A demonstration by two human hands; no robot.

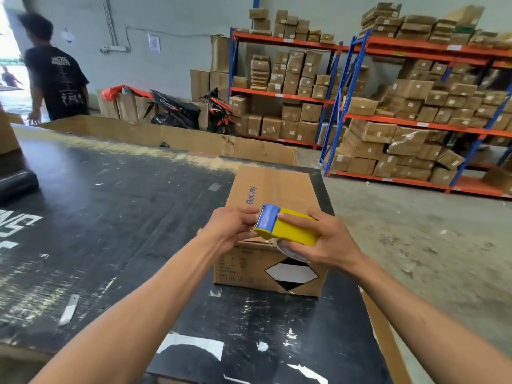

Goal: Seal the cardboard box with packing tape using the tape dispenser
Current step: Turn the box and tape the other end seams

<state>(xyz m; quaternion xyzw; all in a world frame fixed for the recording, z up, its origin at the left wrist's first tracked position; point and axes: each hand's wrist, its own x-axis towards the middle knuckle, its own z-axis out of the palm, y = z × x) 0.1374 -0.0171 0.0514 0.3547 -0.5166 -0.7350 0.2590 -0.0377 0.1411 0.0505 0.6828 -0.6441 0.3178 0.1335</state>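
Note:
A brown cardboard box with blue "Glodway" print stands on the black table, its top flaps closed. Above its near edge I hold a yellow tape dispenser with a blue blade guard. My right hand grips the dispenser's body and the tape roll under it. My left hand pinches at the blade end of the dispenser, fingertips at the serrated edge. Whether a tape end is between those fingers I cannot tell.
A utility knife lies on the table at the near left. A dark roll rests at the left edge. Large flat cardboard stands behind the table. A person stands far left. Shelves of boxes and two scooters fill the back.

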